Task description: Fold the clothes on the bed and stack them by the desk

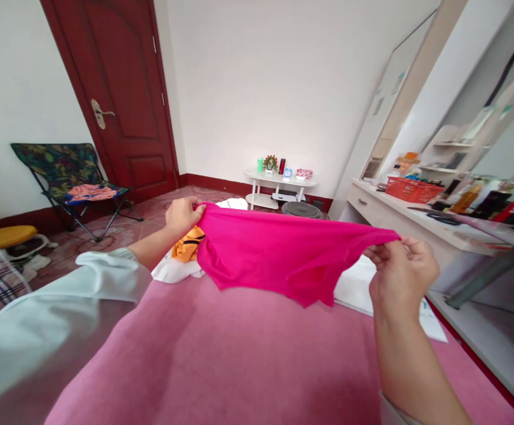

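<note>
A bright pink piece of clothing (269, 251) is stretched out above the pink-covered surface (257, 354), its upper edge pulled nearly straight. What kind of garment it is, I cannot tell. My left hand (183, 215) pinches its upper left corner, thumb on top. At the upper right corner my right hand (405, 268) is closed on the cloth. Behind it on the left lie an orange cloth with black stripes (188, 247) and white cloth (174, 270). White folded cloth (356, 286) lies behind its right side, partly hidden by my right hand and wrist.
To the right stands a white dressing table (367, 203) with a red basket (413, 189) and several bottles. A folding chair (62, 165) holds crumpled pink cloth (92, 192) near the red door (121, 88). A low white table (278, 179) stands against the far wall.
</note>
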Motion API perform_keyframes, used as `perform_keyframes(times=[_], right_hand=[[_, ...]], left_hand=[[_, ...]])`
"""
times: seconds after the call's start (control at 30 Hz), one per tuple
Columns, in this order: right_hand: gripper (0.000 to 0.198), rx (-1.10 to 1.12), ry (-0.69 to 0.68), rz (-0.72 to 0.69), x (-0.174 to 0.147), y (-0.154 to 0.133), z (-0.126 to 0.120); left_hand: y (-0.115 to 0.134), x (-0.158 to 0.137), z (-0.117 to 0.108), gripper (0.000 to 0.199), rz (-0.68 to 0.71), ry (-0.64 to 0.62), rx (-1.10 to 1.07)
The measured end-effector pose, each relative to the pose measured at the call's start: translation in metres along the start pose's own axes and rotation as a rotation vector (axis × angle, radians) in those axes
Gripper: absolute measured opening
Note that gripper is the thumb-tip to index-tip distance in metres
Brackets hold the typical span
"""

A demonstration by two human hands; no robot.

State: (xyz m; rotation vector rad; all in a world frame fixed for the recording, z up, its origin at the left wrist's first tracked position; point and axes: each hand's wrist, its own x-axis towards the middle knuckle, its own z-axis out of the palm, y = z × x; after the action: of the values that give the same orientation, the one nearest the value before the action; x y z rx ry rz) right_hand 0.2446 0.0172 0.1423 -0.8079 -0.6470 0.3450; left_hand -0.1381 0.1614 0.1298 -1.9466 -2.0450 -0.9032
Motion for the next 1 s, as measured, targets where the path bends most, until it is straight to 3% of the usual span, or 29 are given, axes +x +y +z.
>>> perform_keyframes(times=[0.1, 0.17, 0.27, 0.37, 0.47, 0.57, 0.63, 0.7, 0.77, 0.87, 1.0], right_hand=[[0.017, 0.026, -0.062, 0.060, -0.016, -0.009, 0.013], [0.018, 0.020, -0.129, 0.143, -0.029, -0.018, 0.021], [0.018, 0.059, -0.275, 0.172, -0.046, -0.032, 0.031], [0.016, 0.111, -0.391, 0.160, -0.060, -0.044, 0.036], [0.014, 0.119, -0.431, 0.179, -0.066, -0.053, 0.037], [0.010, 0.160, -0.355, 0.152, -0.061, -0.056, 0.036], [0.007, 0.204, -0.254, 0.092, -0.054, -0.055, 0.034], [0.006, 0.216, -0.181, 0.038, -0.049, -0.050, 0.032], [0.007, 0.176, -0.179, 0.032, -0.052, -0.044, 0.033], [0.010, 0.091, -0.287, 0.142, -0.073, -0.035, 0.040], [0.017, 0.065, -0.588, 0.327, -0.095, -0.034, 0.046]], left_hand=[[0.030, -0.026, 0.002, 0.029, 0.226, 0.040, -0.059], [0.059, -0.055, -0.001, 0.039, 0.426, -0.015, -0.188], [0.105, -0.108, -0.011, 0.044, 0.641, -0.284, -0.450], [0.139, -0.158, -0.023, 0.052, 0.671, -0.478, -0.617], [0.153, -0.185, -0.028, 0.055, 0.659, -0.616, -0.702], [0.152, -0.192, -0.029, 0.079, 0.601, -0.735, -0.510], [0.146, -0.191, -0.033, 0.090, 0.600, -0.670, -0.348], [0.142, -0.190, -0.039, 0.088, 0.630, -0.534, -0.335], [0.142, -0.190, -0.044, 0.080, 0.589, -0.469, -0.469], [0.151, -0.195, -0.032, 0.066, 0.400, -0.634, -0.787], [0.163, -0.197, 0.006, 0.034, 0.118, -0.778, -1.235]])
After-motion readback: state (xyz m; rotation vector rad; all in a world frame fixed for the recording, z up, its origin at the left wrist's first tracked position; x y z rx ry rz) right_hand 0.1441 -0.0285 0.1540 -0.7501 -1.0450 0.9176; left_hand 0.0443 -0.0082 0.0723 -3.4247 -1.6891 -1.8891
